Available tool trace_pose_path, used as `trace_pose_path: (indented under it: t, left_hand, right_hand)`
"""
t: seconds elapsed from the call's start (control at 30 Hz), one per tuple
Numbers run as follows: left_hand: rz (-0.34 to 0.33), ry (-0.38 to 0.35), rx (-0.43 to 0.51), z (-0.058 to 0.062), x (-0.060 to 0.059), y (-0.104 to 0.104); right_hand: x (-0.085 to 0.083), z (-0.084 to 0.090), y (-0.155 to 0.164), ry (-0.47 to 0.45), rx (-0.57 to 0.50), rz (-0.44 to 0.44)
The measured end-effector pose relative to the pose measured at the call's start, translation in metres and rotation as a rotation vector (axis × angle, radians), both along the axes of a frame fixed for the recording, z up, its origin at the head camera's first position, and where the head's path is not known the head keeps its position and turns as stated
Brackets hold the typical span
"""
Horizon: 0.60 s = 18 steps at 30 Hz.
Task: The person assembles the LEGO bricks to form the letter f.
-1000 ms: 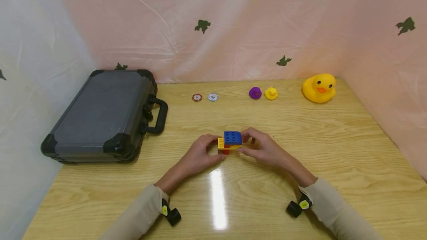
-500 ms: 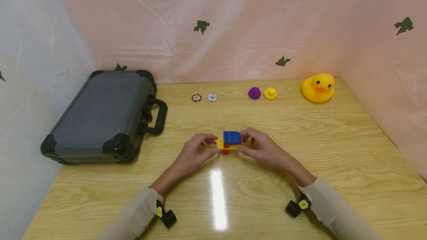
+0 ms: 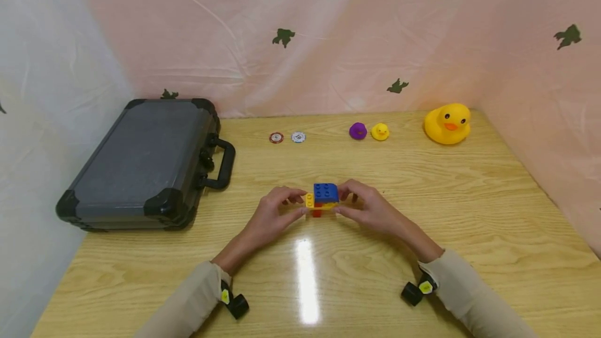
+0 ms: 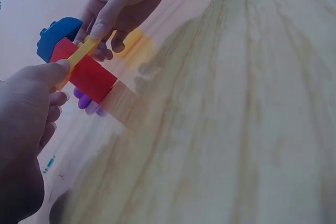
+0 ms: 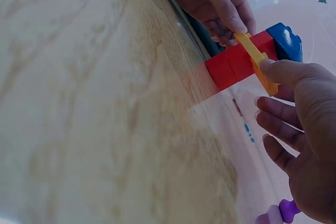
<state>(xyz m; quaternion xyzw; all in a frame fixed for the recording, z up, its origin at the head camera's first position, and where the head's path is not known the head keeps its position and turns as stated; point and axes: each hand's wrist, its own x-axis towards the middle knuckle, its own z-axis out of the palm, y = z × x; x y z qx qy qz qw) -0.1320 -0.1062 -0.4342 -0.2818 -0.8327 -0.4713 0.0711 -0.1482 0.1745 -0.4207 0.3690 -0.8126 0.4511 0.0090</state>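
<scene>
A small stack of toy building bricks stands upright at the middle of the table: red bricks (image 5: 229,68) below, a yellow plate (image 4: 82,53) across them, another red brick (image 4: 63,49) above and a rounded blue brick (image 3: 326,192) on top. Thumb and fingers of my left hand (image 3: 275,212) pinch the yellow plate's left end. At its right end, my right hand (image 3: 368,207) pinches the same plate, with the thumb in front. In the right wrist view, the right hand's other fingers (image 5: 283,114) spread below the plate, away from the bricks.
A grey hard case (image 3: 145,160) with a black handle (image 3: 226,166) lies at the left. Along the back are a red chip (image 3: 276,137), a white chip (image 3: 298,137), a small purple duck (image 3: 358,131), a small yellow duck (image 3: 380,131) and a large yellow duck (image 3: 447,125).
My left thumb has shifted up and left, from in front of the red bricks to the yellow plate's end. The right hand has stayed nearly still at the other end.
</scene>
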Motion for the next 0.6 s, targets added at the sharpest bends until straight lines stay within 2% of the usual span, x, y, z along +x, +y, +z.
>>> trace_pose_path:
  t: [0.23, 0.6]
  left_hand:
    - [0.034, 0.002, 0.004, 0.002, -0.002, 0.004]
    - [0.113, -0.067, 0.007, 0.003, -0.010, 0.015]
  right_hand:
    - [0.000, 0.003, -0.004, -0.041, -0.011, -0.048]
    - [-0.008, 0.003, -0.012, -0.153, 0.015, -0.178]
